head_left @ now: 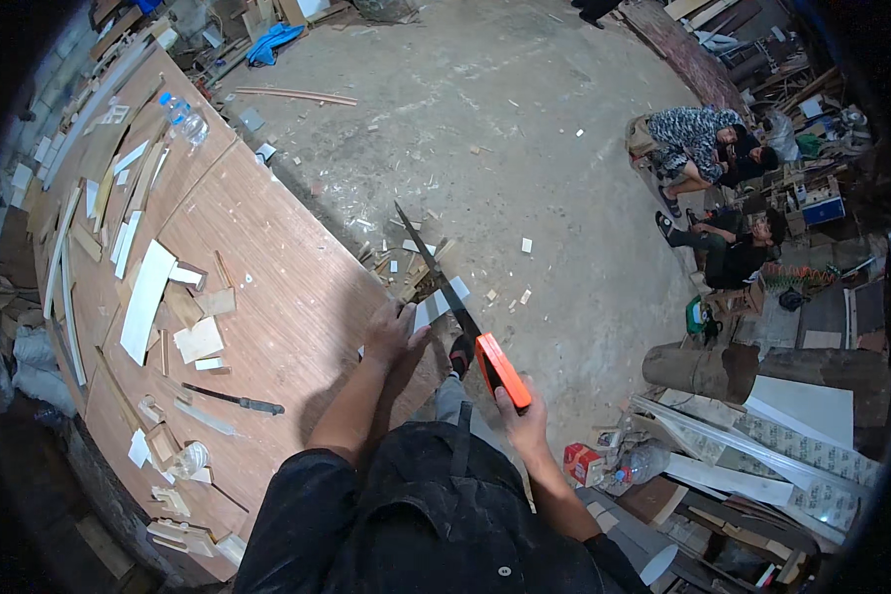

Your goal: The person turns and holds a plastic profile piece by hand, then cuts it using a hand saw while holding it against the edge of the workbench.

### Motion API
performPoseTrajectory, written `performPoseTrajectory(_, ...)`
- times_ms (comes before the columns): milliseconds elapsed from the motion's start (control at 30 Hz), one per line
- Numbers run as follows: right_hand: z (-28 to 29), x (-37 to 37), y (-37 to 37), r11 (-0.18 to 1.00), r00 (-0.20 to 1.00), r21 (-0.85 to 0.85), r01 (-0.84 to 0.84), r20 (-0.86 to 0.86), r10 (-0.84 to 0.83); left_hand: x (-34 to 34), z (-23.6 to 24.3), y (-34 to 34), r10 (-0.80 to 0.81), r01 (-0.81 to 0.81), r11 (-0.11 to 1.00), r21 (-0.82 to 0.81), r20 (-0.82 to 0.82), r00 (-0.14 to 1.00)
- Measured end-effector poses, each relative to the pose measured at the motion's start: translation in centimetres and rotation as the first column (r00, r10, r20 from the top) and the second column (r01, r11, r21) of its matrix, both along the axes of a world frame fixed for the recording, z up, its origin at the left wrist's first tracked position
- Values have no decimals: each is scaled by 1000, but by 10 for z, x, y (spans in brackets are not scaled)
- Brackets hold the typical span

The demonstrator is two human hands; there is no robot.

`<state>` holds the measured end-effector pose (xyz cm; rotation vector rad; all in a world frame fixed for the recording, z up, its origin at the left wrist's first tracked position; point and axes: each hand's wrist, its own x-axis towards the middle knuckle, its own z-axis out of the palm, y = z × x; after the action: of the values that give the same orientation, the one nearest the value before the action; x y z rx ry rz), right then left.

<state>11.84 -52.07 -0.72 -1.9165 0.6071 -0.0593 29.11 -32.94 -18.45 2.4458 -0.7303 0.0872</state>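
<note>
My right hand (527, 420) is closed round the orange-and-black handle of a handsaw (503, 372). The long dark blade points forward and to the left, crossing over a white strip of board (440, 304) that juts past the table's right edge. My left hand (393, 334) lies at that edge, its fingers bent over the near end of the white strip and holding it down. Its fingertips are partly hidden. Whether the saw teeth touch the strip I cannot tell.
The wooden table (277, 287) bears white and plain wood offcuts, a knife-like tool (234, 398), and a plastic bottle (183, 118). Scraps litter the concrete floor (485, 148). Several people (703, 148) sit at the right. Boards (802, 411) and a red box (583, 463) lie at the lower right.
</note>
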Motion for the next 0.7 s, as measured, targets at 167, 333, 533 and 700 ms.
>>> performPoseTrajectory(167, -2, 1, 2, 997, 998, -49, -65, -31, 63, 1, -12, 0, 10, -10, 1000, 11, 31, 999)
performPoseTrajectory(333, 15, 20, 3, 989, 991, -72, -127, -41, 124, -1, -26, 1, 54, -54, 998, -12, 17, 998)
performPoseTrajectory(533, 17, 36, -4, 967, 976, -128, -219, -47, 214, -6, -26, -5, 158, -160, 986, 44, 53, 986)
performPoseTrajectory(700, 21, 48, -13, 944, 957, -155, -290, -62, 284, -4, -10, -10, 164, -164, 987, 1, 11, 986)
